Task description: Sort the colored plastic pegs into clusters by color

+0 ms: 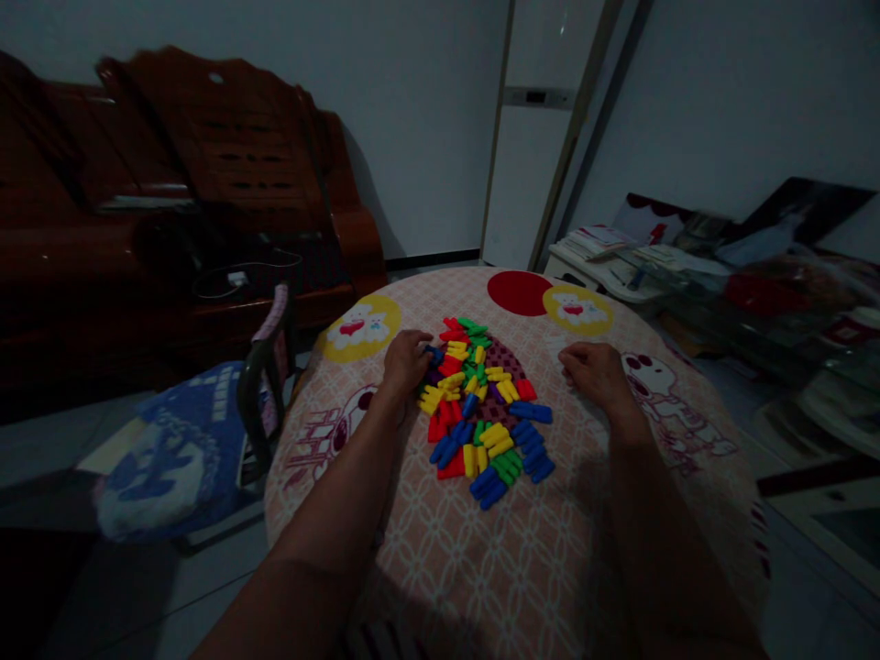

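Note:
A loose pile of small plastic peg-like pieces [474, 394] in red, yellow, green and blue lies mid-table; their exact kind is unclear. At the pile's far left edge, my left hand [408, 359] has its fingers curled at a dark blue piece [434, 354], seemingly pinching it. My right hand [595, 374] rests to the right of the pile, apart from it. Its fingers are closed, and what they may hold is hidden. Nearest the front of the pile are blue pieces [489, 488] and a green one [507, 466].
The round table has a patterned cloth [467, 577]. A chair with a blue cushion [179, 449] stands on the left, before a carved wooden sofa [226, 147]. Cluttered side furniture [619, 270] with papers stands on the right. A tall white cabinet-like unit [529, 165] is behind.

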Motion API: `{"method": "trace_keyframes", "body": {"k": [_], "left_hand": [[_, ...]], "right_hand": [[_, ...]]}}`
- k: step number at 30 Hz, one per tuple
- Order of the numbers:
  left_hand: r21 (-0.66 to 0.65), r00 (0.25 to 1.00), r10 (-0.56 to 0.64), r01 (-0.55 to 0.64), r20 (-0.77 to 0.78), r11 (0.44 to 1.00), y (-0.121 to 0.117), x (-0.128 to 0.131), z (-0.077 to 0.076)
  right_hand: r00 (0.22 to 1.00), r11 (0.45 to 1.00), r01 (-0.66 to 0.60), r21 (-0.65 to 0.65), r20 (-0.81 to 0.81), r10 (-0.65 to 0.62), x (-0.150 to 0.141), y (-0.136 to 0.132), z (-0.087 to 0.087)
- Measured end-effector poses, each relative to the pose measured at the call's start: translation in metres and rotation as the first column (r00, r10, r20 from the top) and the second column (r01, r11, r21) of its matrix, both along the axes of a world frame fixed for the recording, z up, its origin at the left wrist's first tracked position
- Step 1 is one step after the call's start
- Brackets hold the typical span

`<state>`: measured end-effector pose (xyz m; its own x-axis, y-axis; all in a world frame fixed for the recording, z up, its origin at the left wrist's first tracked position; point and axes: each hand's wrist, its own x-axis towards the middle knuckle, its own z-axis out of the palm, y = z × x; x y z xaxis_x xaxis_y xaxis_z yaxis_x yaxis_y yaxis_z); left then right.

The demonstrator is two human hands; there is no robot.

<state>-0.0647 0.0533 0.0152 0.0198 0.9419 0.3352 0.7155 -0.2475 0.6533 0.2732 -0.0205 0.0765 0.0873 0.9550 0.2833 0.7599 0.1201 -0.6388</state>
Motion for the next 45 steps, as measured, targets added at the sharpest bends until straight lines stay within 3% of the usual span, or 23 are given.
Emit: {"method": "trace_keyframes", "body": {"k": [2, 7, 12, 17, 20, 23, 25, 27, 30, 35, 41, 45], "left_hand": [[0.052, 0.998, -0.024, 0.027, -0.064, 0.998, -0.002, 0.002, 0.004], [-0.151, 0.938, -0.233, 0.199, -0.256, 0.968, -0.006, -0.003, 0.010], [-0.141, 0.912, -0.296, 0.266, -0.284, 0.954, -0.009, -0.007, 0.011], [-0.066, 0.969, -0.230, 0.224, -0.090, 0.972, -0.009, -0.013, 0.015], [-0.049, 0.967, -0.210, 0.219, 0.146, 0.974, -0.013, -0.011, 0.022], [-0.082, 0.848, -0.277, 0.349, 0.452, 0.933, -0.023, 0.004, 0.028], [-0.057, 0.768, -0.342, 0.440, 0.542, 0.896, -0.032, 0.022, 0.031], [-0.009, 0.720, -0.427, 0.515, 0.547, 0.857, -0.038, 0.039, 0.030], [0.040, 0.664, -0.509, 0.587, 0.548, 0.809, -0.043, 0.056, 0.024], [0.066, 0.616, -0.487, 0.577, 0.619, 0.814, -0.041, 0.062, 0.012], [0.107, 0.691, -0.490, 0.519, 0.532, 0.848, -0.041, 0.062, 0.011], [0.193, 0.799, -0.390, 0.339, 0.457, 0.921, -0.041, 0.054, 0.014]], "right_hand": [[1.000, 1.000, -0.001, -0.002, -0.012, 0.001, 0.001, 0.000, 0.000], [0.999, 1.000, -0.004, -0.008, -0.044, 0.004, 0.005, 0.000, -0.001], [0.997, 1.000, 0.001, -0.008, -0.083, -0.002, 0.006, 0.000, 0.000], [0.988, 0.999, 0.002, -0.034, -0.156, -0.007, 0.003, 0.001, 0.000], [0.972, 0.998, -0.022, -0.066, -0.235, 0.006, -0.009, 0.002, 0.000], [0.938, 0.989, -0.124, -0.078, -0.335, 0.091, -0.033, 0.000, 0.000], [0.898, 0.970, -0.235, -0.067, -0.397, 0.190, -0.053, -0.003, -0.001], [0.857, 0.941, -0.333, -0.052, -0.433, 0.280, -0.071, -0.007, -0.002], [0.829, 0.924, -0.381, -0.028, -0.453, 0.328, -0.086, -0.009, -0.006], [0.815, 0.934, -0.356, -0.040, -0.502, 0.289, -0.087, -0.007, -0.013], [0.791, 0.944, -0.330, 0.008, -0.543, 0.282, -0.085, -0.003, -0.011], [0.837, 0.991, -0.123, 0.048, -0.532, 0.130, -0.052, 0.001, 0.003]]}}
